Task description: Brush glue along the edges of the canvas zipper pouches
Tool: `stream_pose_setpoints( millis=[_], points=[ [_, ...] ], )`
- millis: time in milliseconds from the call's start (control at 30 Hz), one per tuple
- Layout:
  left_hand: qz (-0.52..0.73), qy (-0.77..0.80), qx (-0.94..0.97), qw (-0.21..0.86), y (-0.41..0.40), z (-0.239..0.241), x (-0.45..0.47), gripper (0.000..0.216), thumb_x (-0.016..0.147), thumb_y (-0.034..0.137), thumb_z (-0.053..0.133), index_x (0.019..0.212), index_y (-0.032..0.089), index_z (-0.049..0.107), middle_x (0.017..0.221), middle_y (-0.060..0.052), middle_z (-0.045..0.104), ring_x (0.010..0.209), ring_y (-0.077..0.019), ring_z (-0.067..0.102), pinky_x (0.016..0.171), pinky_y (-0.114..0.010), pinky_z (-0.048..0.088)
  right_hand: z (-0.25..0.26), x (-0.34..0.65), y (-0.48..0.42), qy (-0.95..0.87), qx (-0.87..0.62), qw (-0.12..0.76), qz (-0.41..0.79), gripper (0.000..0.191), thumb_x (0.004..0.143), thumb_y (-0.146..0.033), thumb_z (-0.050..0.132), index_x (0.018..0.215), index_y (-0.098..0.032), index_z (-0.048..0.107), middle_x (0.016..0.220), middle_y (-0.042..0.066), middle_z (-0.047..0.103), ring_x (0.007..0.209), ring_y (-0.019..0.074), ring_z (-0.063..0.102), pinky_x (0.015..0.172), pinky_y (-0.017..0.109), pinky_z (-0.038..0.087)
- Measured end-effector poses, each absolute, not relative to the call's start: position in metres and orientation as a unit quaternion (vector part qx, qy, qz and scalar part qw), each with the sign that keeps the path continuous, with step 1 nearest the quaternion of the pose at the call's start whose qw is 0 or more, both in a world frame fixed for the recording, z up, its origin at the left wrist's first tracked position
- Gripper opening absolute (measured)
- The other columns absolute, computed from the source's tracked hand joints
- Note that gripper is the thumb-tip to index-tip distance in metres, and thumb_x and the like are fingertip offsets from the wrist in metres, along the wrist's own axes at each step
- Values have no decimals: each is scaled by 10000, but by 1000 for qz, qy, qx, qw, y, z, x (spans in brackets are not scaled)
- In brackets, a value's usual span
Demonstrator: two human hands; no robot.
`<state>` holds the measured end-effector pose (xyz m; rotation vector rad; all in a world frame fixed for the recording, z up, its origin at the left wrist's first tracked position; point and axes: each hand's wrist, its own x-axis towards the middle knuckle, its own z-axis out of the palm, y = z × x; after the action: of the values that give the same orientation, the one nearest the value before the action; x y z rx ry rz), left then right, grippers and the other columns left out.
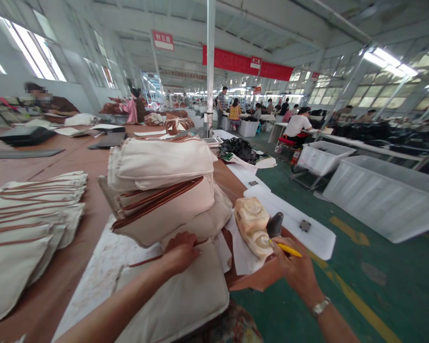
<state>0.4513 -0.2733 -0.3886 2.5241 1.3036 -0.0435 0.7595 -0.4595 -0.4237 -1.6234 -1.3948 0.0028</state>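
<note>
My left hand [181,250] is closed at the upper edge of a beige fabric pouch [186,290] with brown trim, which lies nearest to me; part of its fingers is hidden. Right behind it rises a stack of similar beige pouches [168,166], some showing a brown zipper edge. My right hand [295,267] grips a brush with a yellow handle [288,249]. The brush's tip is at the mouth of a glue-stained plastic container [252,214], standing on white paper [241,262] at the table's right corner. A dark rounded object [275,224] stands beside the container.
More beige pieces [28,228] lie fanned out on the brown table [93,190] at left. White bins [386,195] stand on the green floor to the right. A metal post [210,66] rises behind the stack. Several people work farther off.
</note>
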Motion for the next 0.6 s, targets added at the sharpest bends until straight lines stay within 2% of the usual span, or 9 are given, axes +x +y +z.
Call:
stream_pose_setpoints(
  millis=[133,233,333,500,600],
  points=[
    [2,456,874,171,-271,-386,449,170,775,282,643,914,185,657,1021,-70,654,949,-247,601,764,-310,406,-423,754,-484,-633,-629,452,14,208,949,-305,596,1096,-208,707,980,83,703,895,235,680,773,361,570],
    [12,453,873,181,-275,-377,446,121,767,264,645,868,198,637,930,-44,672,887,-233,615,695,-292,382,-419,755,-502,-649,-622,438,5,204,933,-265,622,1119,-231,701,1044,87,700,922,238,680,804,370,572],
    [18,456,871,181,-284,-365,444,93,755,269,664,812,217,612,860,-35,674,859,-249,629,663,-296,353,-414,756,-506,-604,-644,469,-7,183,930,-312,639,1076,-223,706,996,82,704,857,228,682,790,359,571],
    [38,458,866,199,-302,-351,440,114,768,235,635,872,226,590,848,-24,671,835,-233,621,652,-283,342,-418,756,-492,-437,-730,524,45,379,939,-511,573,1030,-164,696,707,39,663,583,210,647,562,320,561],
    [53,445,866,223,-312,-349,433,205,758,195,626,961,220,606,916,-19,660,851,-200,604,665,-264,360,-419,759,-497,-400,-752,523,28,450,894,-587,573,882,-155,702,619,57,639,458,224,595,421,321,490]
  ],
)
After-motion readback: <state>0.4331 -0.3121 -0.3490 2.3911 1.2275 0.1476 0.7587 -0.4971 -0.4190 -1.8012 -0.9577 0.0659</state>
